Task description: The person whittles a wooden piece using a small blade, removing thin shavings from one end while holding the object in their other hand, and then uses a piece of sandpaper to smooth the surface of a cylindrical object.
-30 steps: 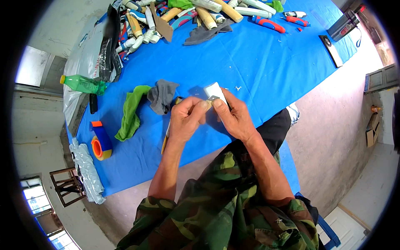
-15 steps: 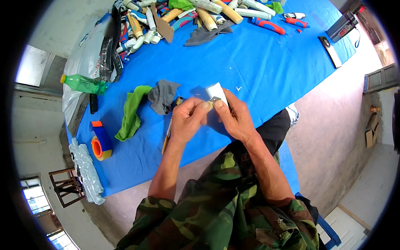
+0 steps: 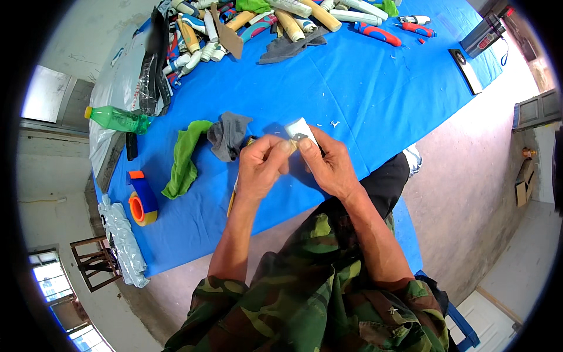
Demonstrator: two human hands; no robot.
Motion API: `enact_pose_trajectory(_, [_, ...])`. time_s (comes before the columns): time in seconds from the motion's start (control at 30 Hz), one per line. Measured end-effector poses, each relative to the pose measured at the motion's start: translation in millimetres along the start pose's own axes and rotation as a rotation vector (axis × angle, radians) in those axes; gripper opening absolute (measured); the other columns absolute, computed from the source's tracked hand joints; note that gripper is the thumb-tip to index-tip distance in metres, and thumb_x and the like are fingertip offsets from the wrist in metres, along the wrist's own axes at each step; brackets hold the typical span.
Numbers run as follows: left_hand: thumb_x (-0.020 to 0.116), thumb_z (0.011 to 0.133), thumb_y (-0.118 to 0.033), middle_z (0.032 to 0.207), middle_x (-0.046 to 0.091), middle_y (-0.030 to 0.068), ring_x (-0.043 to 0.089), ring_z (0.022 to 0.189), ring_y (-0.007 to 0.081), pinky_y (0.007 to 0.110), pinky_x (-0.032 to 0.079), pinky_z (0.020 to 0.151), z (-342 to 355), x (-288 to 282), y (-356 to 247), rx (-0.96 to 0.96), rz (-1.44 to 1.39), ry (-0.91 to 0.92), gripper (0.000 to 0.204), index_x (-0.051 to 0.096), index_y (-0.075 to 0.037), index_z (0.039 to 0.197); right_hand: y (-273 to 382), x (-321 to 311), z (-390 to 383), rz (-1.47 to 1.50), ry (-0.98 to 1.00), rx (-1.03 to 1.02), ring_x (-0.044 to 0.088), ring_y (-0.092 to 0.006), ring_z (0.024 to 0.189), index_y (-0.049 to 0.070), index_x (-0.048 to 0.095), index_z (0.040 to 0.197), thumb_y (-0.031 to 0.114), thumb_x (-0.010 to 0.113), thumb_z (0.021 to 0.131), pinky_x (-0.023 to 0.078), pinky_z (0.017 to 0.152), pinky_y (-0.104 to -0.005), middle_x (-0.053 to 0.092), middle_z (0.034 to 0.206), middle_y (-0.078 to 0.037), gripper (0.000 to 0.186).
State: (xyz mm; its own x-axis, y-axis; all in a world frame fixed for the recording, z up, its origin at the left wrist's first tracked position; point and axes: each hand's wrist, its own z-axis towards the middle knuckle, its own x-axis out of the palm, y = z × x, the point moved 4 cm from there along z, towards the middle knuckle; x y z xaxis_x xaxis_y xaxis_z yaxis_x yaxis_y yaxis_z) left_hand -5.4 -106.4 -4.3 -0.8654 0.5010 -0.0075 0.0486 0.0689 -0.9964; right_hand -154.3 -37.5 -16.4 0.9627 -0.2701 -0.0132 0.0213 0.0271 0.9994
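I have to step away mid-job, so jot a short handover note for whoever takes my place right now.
Left hand: pinches a thin wooden piece that runs down under the palm.
Right hand: grip closed on a small white block with a grey edge, pressed against the piece's top end.
Both work over the blue table, near its front edge.
Close by: grey cloth, green cloth, orange-and-blue tape dispenser.
Done: white specks lie on the blue.
Left: cannot tell how much.
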Motion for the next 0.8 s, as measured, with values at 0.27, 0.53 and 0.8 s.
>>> enact_pose_trajectory(0.27, [0.066, 0.102, -0.024, 0.062, 0.059, 0.0020, 0.042, 0.046, 0.0025, 0.021, 0.030, 0.042, -2.1, 0.2, -0.9, 0.025, 0.012, 0.018, 0.024, 0.068, -0.002, 0.091, 0.2, -1.8, -1.2, -0.018, -0.001, -0.023, 0.064, -0.0155, 0.083, 0.000, 0.062, 0.134, 0.032, 0.061, 0.105, 0.053, 0.075, -0.0337, 0.072, 0.096, -0.012, 0.043])
enact_pose_trajectory(0.53, [0.067, 0.102, -0.025, 0.062, 0.059, 0.0025, 0.042, 0.047, 0.0025, 0.021, 0.030, 0.042, -2.1, 1.9, 4.4, -0.002, 0.002, 0.012, 0.026, 0.067, -0.002, 0.090, -2.2, -2.5, -2.0, -0.014, 0.021, 0.001, 0.064, -0.0151, 0.087, 0.001, 0.060, 0.137, 0.028, 0.060, 0.105, 0.053, 0.078, -0.0331, 0.072, 0.099, -0.013, 0.042])
enact_pose_trajectory(0.8, [0.068, 0.101, -0.023, 0.062, 0.059, 0.0027, 0.042, 0.046, 0.0028, 0.021, 0.030, 0.041, -1.0, -4.0, 0.7, 0.011, -0.022, -0.019, 0.024, 0.067, -0.001, 0.091, 2.4, 1.6, 0.2, -0.001, -0.026, 0.016, 0.064, -0.0134, 0.086, -0.001, 0.067, 0.127, 0.030, 0.064, 0.103, 0.053, 0.076, -0.0326, 0.072, 0.095, -0.012, 0.039])
